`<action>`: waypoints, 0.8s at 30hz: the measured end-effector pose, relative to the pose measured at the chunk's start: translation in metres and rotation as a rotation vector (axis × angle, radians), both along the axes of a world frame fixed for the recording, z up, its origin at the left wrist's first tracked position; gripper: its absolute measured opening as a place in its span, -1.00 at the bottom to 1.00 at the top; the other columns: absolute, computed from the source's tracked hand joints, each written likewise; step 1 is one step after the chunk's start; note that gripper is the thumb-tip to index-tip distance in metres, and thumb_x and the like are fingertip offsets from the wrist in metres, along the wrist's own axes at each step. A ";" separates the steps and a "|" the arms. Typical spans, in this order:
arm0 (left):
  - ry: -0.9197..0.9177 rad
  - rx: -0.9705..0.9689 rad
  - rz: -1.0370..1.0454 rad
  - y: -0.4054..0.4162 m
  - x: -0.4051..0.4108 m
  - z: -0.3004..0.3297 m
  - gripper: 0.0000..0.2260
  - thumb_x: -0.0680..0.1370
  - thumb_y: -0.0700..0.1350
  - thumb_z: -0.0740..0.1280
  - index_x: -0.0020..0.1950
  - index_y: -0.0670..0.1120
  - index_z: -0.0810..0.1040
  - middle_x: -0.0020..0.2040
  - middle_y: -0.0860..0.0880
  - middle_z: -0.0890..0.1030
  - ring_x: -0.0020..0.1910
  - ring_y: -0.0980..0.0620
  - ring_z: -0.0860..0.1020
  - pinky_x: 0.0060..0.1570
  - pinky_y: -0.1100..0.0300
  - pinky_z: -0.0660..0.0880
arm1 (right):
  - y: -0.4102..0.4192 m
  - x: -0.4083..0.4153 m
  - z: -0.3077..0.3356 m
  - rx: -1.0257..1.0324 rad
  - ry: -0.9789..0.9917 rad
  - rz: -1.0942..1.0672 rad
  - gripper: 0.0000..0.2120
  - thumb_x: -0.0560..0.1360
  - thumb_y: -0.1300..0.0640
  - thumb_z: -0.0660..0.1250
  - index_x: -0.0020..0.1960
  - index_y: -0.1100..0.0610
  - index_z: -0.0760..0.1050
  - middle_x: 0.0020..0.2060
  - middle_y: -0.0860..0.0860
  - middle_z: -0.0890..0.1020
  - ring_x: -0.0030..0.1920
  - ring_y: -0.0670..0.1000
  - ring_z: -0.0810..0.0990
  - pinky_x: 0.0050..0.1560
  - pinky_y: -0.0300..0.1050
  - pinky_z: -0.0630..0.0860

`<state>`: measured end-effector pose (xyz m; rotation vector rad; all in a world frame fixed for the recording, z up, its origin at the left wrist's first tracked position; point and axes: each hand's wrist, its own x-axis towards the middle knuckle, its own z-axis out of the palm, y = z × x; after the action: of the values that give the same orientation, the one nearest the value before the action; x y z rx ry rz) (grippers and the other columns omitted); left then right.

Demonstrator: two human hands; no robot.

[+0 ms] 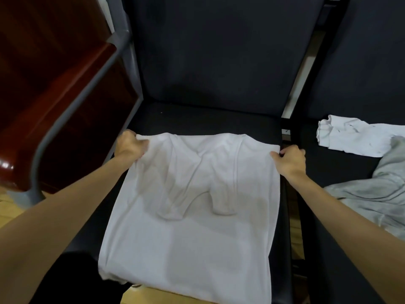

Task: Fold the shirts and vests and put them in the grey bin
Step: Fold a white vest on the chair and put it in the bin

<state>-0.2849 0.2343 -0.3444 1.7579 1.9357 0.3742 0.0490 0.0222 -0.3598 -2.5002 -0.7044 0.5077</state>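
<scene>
So far your left hand [131, 145] and right hand [290, 159] pinch the white shirt's [190, 216] top corners on the seat [208, 119], sleeves tucked; two garments [361, 163] wait, bin unseen

White shirt [192, 216] flat on dark chair seat [197, 119], left hand [130, 145] and right hand [290, 159] pinching its far corners.

Beyond the white shirt [188, 207] spread across my dark chair seat [208, 119], a bare strip stays open to the backrest [219, 51]. Left of the shirt a grey metal armrest [83, 95] blocks; right, crumpled garments [361, 167] crowd the neighbouring seat.
</scene>
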 end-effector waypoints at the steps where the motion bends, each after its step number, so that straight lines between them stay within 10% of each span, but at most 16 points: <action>1: 0.030 0.025 -0.003 0.002 0.002 -0.002 -0.79 0.57 -0.14 0.33 0.11 -0.25 0.54 -0.11 -0.21 0.63 -0.26 -0.13 0.59 -0.28 0.08 0.50 | 0.003 0.001 -0.001 0.026 -0.032 0.008 -0.68 0.58 0.10 0.30 0.19 0.32 0.44 0.21 0.29 0.46 0.26 0.25 0.40 0.13 0.05 0.43; 5: 0.072 0.195 -0.019 0.023 0.008 0.001 -0.77 0.61 -0.16 0.27 0.21 -0.26 0.51 0.02 -0.26 0.62 -0.05 -0.20 0.63 -0.09 0.01 0.58 | 0.019 0.010 0.009 0.174 -0.131 -0.053 -0.74 0.65 0.18 0.11 0.25 0.34 0.29 0.06 0.26 0.54 0.04 0.27 0.54 -0.16 0.01 0.39; 9: -0.017 0.236 0.037 0.055 0.023 0.011 -0.81 0.64 -0.15 0.19 0.18 -0.19 0.48 -0.16 -0.16 0.61 -0.55 0.08 0.54 -0.60 0.38 0.42 | 0.043 0.027 0.014 0.151 -0.296 0.043 -0.72 0.66 0.19 0.03 0.32 0.31 0.20 -0.17 0.17 0.48 -0.16 0.22 0.51 -0.26 0.00 0.32; 14: -0.140 0.185 -0.015 0.062 0.039 0.004 -0.81 0.62 -0.18 0.24 0.22 -0.18 0.46 0.01 -0.16 0.59 -0.26 -0.06 0.63 -0.24 0.13 0.59 | 0.061 0.037 0.006 -0.016 -0.446 0.199 -0.70 0.65 0.22 0.07 0.35 0.30 0.19 -0.15 0.24 0.56 -0.26 0.18 0.44 -0.28 0.00 0.30; 19: -0.202 0.233 -0.098 0.005 0.022 -0.002 -0.64 0.54 -0.34 0.25 0.33 -0.18 0.37 0.36 -0.19 0.29 -0.01 -0.04 0.47 0.08 0.17 0.43 | 0.032 0.017 0.001 0.201 -0.175 0.130 -0.65 0.60 0.04 0.24 0.23 0.25 0.27 0.05 0.19 0.58 -0.02 0.21 0.58 -0.19 -0.06 0.37; 24: -0.096 0.212 -0.168 -0.085 -0.032 -0.001 -0.58 0.49 -0.26 0.38 0.33 -0.19 0.39 0.34 -0.22 0.32 0.11 -0.19 0.49 0.09 0.05 0.41 | -0.047 -0.032 0.013 0.285 0.107 0.043 -0.66 0.52 0.16 0.39 0.18 0.31 0.38 -0.31 -0.06 0.48 -0.22 -0.02 0.53 -0.28 -0.26 0.33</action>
<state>-0.3165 0.1493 -0.3455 1.9819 1.7192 0.6103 0.0167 -0.0245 -0.3465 -2.1810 -0.7344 0.5130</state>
